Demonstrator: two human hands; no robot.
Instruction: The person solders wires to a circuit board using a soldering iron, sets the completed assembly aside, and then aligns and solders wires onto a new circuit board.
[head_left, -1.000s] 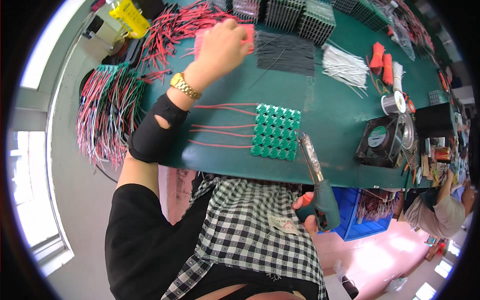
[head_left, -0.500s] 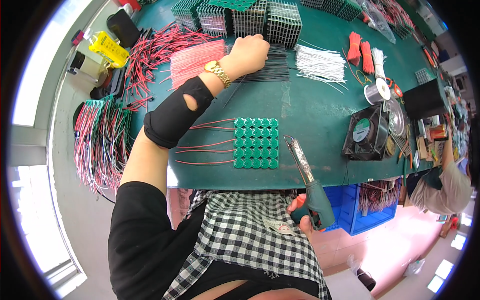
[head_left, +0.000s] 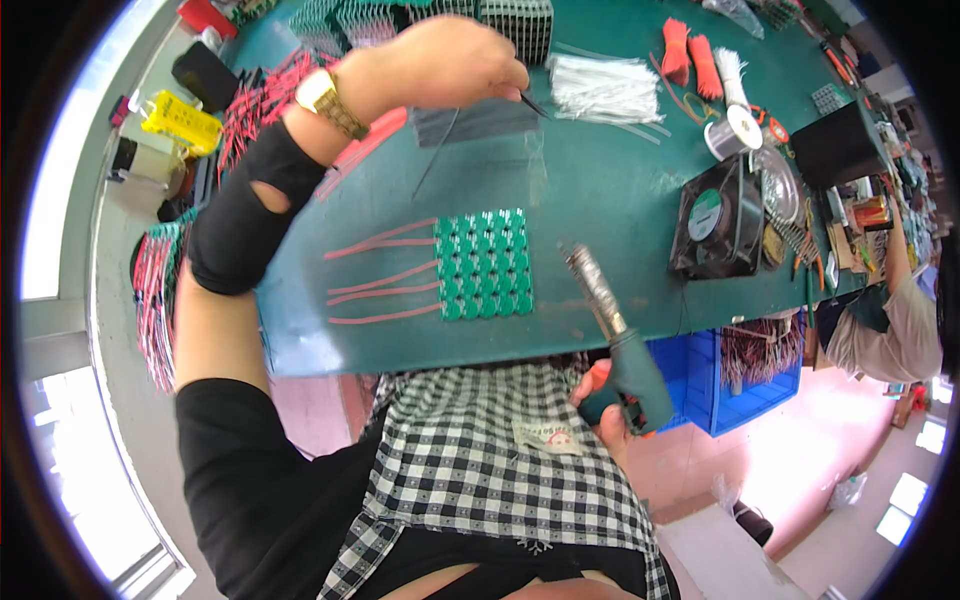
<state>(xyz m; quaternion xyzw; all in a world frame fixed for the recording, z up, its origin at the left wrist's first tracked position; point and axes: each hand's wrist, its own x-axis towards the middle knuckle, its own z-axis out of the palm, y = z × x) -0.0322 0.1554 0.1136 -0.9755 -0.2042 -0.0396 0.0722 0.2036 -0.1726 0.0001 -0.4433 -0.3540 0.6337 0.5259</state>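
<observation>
My left hand [head_left: 460, 62] is raised over the far middle of the table, its fingertips pinched on a dark wire [head_left: 534, 103]. Beneath it lies a pile of black wires [head_left: 475, 126], with one stray black wire [head_left: 436, 153] angling toward me. My right hand [head_left: 612, 432], at the table's front edge, is wrapped round the green handle of a soldering gun [head_left: 640, 375]. The gun's metal barrel points up and left over the table. Left of its tip sits a green panel of round circuit boards [head_left: 485, 265], with several red wires [head_left: 385, 291] extending from its left side.
White wires [head_left: 605, 88] and red wire bundles [head_left: 676, 52] lie farther back. At right are a solder spool [head_left: 733, 133] and a black fan [head_left: 716, 217]. Stacked boards [head_left: 515, 28] stand behind my left hand. Blue bins [head_left: 745, 395] sit below the edge; a co-worker's arm [head_left: 897, 240] is far right.
My left hand has lifted off the black wire pile with a dark wire pinched in its fingers. The view has shifted slightly. My right hand keeps hold of the soldering gun.
</observation>
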